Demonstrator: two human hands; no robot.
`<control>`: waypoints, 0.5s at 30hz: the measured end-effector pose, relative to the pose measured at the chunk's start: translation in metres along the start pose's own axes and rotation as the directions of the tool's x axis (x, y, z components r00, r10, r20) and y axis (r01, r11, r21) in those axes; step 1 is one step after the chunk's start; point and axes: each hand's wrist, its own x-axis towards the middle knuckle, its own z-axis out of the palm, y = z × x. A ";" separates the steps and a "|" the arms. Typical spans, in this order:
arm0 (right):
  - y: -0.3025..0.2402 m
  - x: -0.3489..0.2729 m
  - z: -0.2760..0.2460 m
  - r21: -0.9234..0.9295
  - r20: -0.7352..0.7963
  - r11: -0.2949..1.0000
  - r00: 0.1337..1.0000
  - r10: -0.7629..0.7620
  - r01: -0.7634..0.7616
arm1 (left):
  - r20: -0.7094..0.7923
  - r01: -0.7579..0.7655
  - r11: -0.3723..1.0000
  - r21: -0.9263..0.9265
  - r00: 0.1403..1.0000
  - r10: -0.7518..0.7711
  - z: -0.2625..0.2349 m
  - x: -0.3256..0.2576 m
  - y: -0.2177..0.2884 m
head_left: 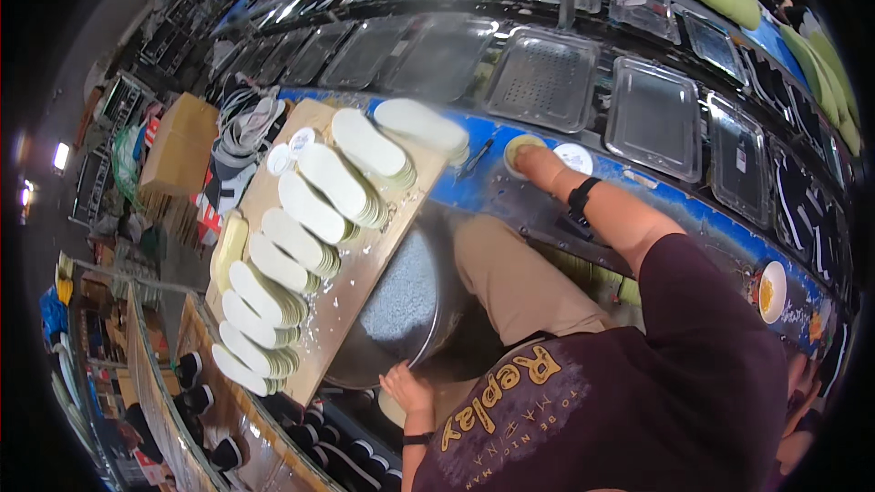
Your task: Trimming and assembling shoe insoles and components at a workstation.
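Note:
My right hand reaches over the blue bench and dips into a small round tub with a pale yellow-green inside. Its fingertips are hidden there. A white round lid or tub with print stands just right of it, and a dark slim tool lies to the left. Low in the view, my left hand bends its fingers over the near rim of a large round metal basin. Grey-white granules fill part of this basin. Stacks of white insoles stand in a row on a board to the left.
Metal trays, some perforated, line the racks beyond the bench. The wooden board overhangs the basin. A white bowl with something orange sits at right. A cardboard box and shelves of black shoes are at left.

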 end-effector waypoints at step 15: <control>0.104 -0.130 -0.274 0.020 -0.822 0.998 0.566 0.053 -0.064 | -0.131 -0.215 0.946 0.243 0.959 0.251 0.027 0.026 0.031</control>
